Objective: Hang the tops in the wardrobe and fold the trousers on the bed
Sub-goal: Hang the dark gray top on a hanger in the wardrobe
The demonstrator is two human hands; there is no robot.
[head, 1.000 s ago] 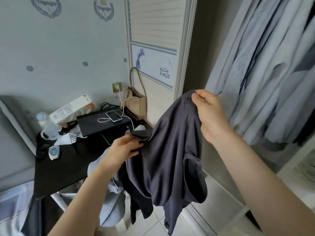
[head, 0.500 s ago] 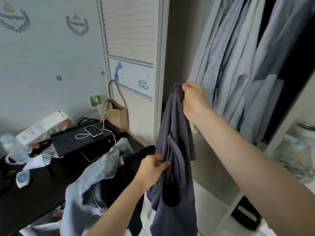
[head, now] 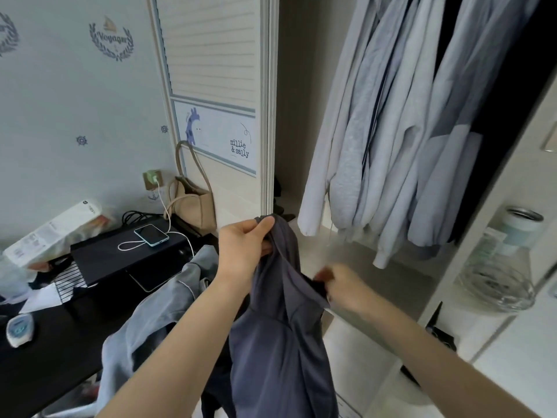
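Open wardrobe (head: 301, 116), pale tops (head: 391, 131) hanging inside. Dark top (head: 280, 342) held up just before it. Left of wardrobe: black bench (head: 45, 357). Left hand (head: 244, 248) pinches the collar edge; right hand (head: 340, 285) (motion-blurred) grips lower fabric.

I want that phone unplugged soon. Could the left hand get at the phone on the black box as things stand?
Probably not right away: the left hand grips the dark top. The phone lies uncovered on the black box, so once freed, the way looks open.
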